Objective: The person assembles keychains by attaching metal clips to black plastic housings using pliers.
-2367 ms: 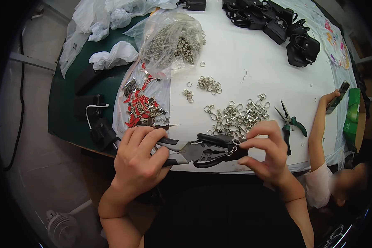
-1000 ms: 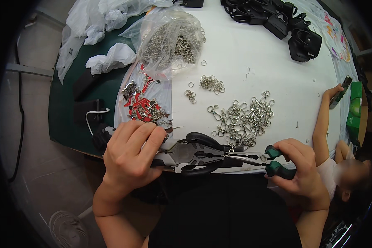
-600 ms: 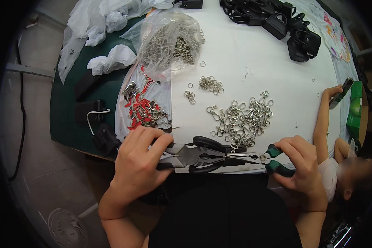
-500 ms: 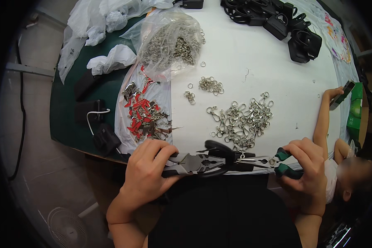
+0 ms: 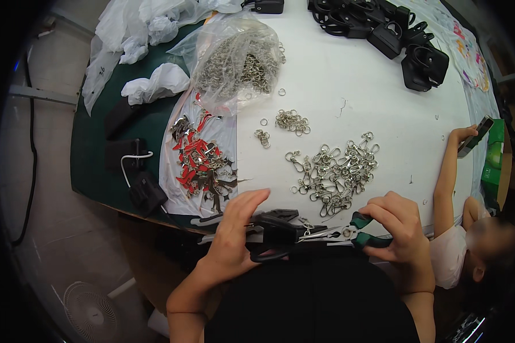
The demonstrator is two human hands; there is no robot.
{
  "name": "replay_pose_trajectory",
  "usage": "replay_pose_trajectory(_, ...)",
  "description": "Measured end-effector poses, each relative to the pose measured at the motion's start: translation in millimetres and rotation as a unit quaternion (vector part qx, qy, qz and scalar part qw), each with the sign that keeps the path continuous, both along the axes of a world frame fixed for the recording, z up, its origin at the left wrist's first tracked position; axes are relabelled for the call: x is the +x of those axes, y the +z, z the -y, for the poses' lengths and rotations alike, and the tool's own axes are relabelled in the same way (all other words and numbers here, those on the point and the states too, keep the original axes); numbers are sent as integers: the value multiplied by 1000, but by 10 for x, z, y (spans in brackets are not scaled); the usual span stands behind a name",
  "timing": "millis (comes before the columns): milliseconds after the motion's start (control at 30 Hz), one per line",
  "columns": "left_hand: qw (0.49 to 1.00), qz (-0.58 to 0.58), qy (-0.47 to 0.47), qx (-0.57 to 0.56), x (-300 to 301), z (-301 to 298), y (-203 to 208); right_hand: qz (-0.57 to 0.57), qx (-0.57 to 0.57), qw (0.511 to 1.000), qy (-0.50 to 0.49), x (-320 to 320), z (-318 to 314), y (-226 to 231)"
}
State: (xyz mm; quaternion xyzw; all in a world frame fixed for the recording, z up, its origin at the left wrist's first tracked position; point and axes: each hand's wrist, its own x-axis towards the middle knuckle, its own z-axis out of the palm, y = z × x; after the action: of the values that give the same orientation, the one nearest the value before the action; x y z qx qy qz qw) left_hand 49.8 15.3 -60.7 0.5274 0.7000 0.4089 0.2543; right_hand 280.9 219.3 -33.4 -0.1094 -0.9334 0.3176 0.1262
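Green-handled needle-nose pliers (image 5: 349, 232) are in my right hand (image 5: 405, 231), its fingers wrapped round the grips. At their jaw tips is a small silver chain or clasp piece (image 5: 306, 226), too small to make out fully. My left hand (image 5: 234, 228) has its fingers stretched upward, beside a black looped object (image 5: 274, 228) of a kind I cannot tell. Partly hidden behind that hand lie grey-handled pliers (image 5: 206, 220), jaws pointing right. Beyond my hands is a pile of silver swivel clasps (image 5: 340, 171).
Split rings (image 5: 292, 119) lie in small heaps by a clear bag of rings (image 5: 234, 66). Red and silver charms (image 5: 197, 154) cover a white plastic sheet at left. Black adapters (image 5: 423, 66) sit far right. Another person's arm (image 5: 445, 177) holds a phone (image 5: 476, 136).
My left hand has let go of the grey pliers' handles, and its fingers have straightened. My right hand has moved left with the green-handled pliers. The black looped object has shifted left.
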Motion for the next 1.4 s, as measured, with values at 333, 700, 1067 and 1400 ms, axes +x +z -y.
replay_pose_trajectory(333,990,51,-129,1,-502,-376,7,65,114,883,-450,689,-374,-714)
replay_pose_trajectory(700,938,136,-298,-113,-1069,-679,89,-107,42,993,-27,-1366,-397,-629)
replay_pose_trajectory(1067,987,-162,-4,0,-885,-898,-459,-133,47,989,-52,-1818,-309,-1061)
replay_pose_trajectory(1400,997,51,25,-44,-958,-834,-428,-7,-402,912,-83,-1138,68,-439)
